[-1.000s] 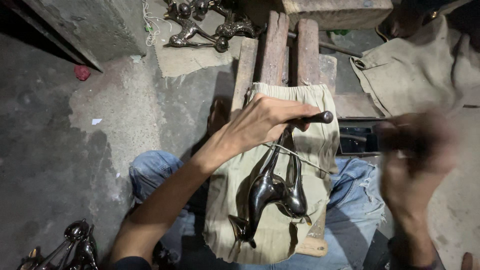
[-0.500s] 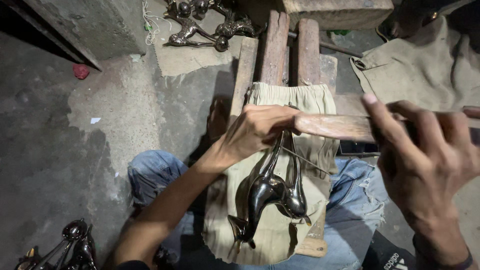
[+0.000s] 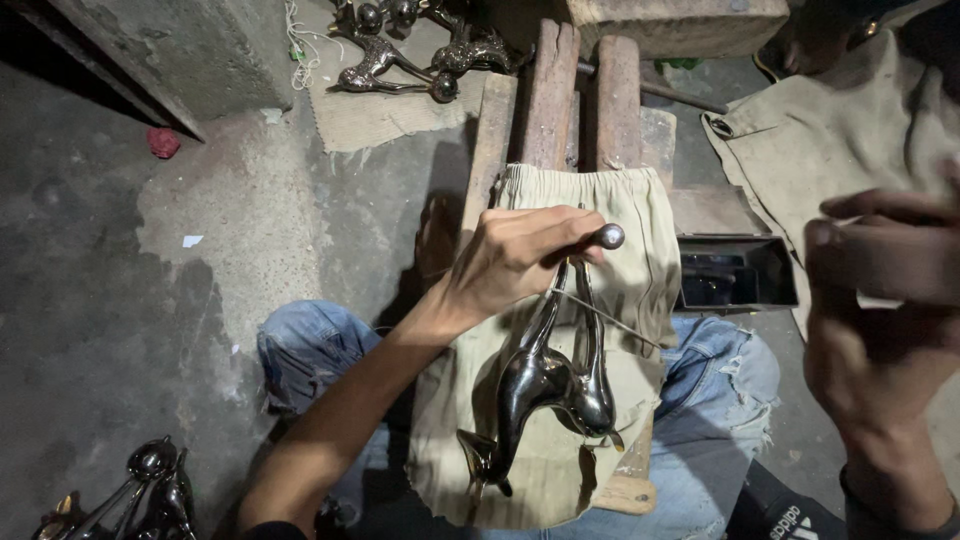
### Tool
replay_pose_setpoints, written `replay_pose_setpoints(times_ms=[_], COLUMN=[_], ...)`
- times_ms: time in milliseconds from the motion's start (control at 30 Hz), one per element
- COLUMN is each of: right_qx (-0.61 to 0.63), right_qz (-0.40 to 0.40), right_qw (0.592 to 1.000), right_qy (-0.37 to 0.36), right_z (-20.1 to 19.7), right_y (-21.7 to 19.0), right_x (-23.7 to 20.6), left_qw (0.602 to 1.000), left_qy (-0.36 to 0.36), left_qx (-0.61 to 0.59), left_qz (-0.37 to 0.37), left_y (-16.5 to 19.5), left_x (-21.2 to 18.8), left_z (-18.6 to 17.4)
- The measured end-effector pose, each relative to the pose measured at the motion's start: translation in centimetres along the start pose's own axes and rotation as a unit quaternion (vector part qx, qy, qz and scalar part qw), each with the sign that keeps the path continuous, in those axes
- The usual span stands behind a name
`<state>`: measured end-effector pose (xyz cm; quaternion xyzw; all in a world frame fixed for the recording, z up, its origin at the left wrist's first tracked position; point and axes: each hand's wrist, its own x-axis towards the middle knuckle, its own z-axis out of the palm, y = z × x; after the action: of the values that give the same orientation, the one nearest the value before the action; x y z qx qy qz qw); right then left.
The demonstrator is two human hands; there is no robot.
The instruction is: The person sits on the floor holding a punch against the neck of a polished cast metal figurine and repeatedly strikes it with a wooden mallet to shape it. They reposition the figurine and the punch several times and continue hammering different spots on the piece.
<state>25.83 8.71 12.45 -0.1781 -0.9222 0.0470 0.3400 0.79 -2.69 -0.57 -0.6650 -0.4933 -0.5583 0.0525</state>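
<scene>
Well, left hand [image 3: 515,258] grips metal figurine [image 3: 545,375] mid-frame on cloth [image 3: 640,260]; right hand [image 3: 880,300] blurred, grip unclear—pin it firmly.

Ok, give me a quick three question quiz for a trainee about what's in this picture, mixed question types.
1. True or false: the left hand grips the long necks of the shiny metal bird figures.
2. What lies under the figures? A) bare concrete B) beige cloth over a wooden plank C) a metal tray
3. Where is the small open black box: on the left hand's side of the cloth or on the right hand's side?

Key: 1 true; 2 B; 3 the right hand's side.
</scene>
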Motion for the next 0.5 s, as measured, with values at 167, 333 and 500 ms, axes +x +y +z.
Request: replay_pose_setpoints(times_ms=[167, 333, 500], right_qx=[-0.098, -0.003, -0.061], right_qz=[-0.057, -0.062, -0.046], right_qw=[0.994, 0.997, 0.996], right_qy=[0.003, 0.035, 0.044], right_z=[0.1, -0.3, 0.1], right_y=[-0.9, -2.2, -1.9], right_x=[0.2, 0.7, -0.4], left_qw=[0.999, 0.999, 0.998], left_qy=[0.005, -0.019, -0.055], left_qx=[0.011, 0.018, -0.007], left_qz=[0.047, 0.029, -0.007], left_y=[0.3, 1.2, 1.1], left_x=[0.4, 0.8, 0.6], left_z=[-0.1, -0.8, -0.7])
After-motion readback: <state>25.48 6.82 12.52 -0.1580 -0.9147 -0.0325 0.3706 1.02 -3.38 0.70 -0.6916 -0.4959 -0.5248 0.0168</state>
